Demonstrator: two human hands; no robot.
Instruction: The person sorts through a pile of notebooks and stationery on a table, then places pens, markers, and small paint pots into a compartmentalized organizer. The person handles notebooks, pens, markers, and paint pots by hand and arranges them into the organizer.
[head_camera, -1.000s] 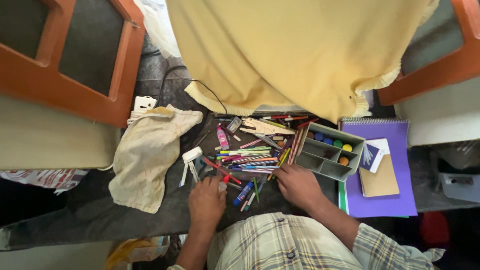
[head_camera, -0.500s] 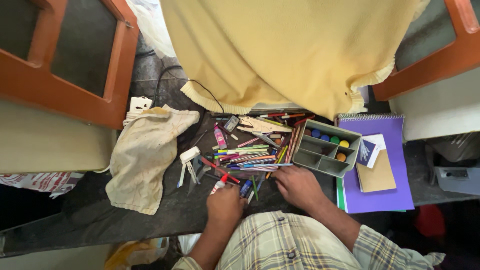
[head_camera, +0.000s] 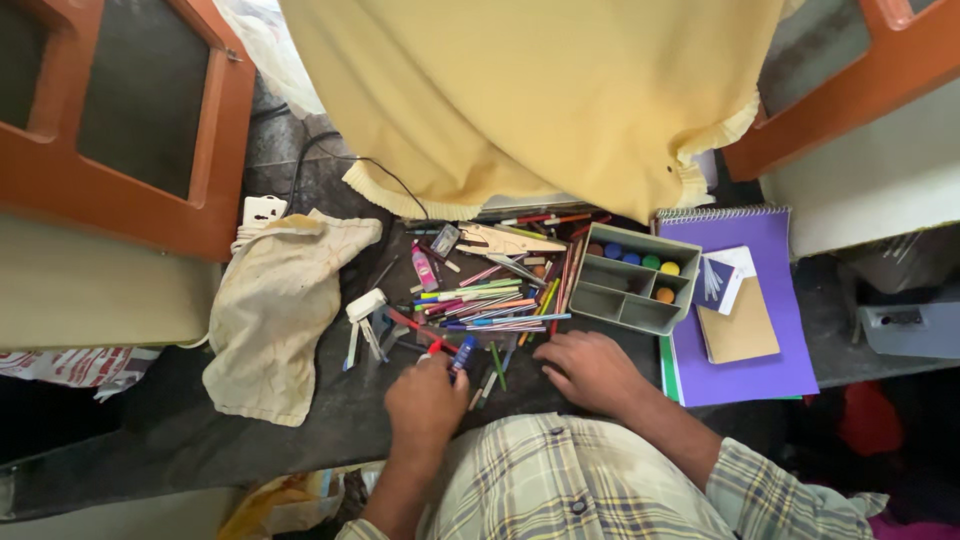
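A heap of coloured pens and markers (head_camera: 495, 305) lies on the dark stone counter (head_camera: 300, 430). My left hand (head_camera: 425, 400) sits at the heap's near edge, fingers closed around a red-tipped marker (head_camera: 434, 347) that pokes out above the knuckles. A blue marker (head_camera: 462, 354) lies right beside those fingers. My right hand (head_camera: 590, 370) rests on the counter with loose fingers, touching the heap's near right edge just below the grey organiser tray (head_camera: 612, 306); it holds nothing.
The tray holds coloured round pots. A purple spiral notebook (head_camera: 770, 360) with a brown booklet (head_camera: 738, 333) lies to the right. A cream cloth bag (head_camera: 275, 310) and a white plug (head_camera: 262, 210) lie to the left. A yellow cloth (head_camera: 530, 90) hangs behind, between orange wooden frames (head_camera: 210, 150).
My left hand picked a red-tipped marker off the near left of the heap, drew back towards me, then moved forward again to the heap's edge. The right hand barely shifted.
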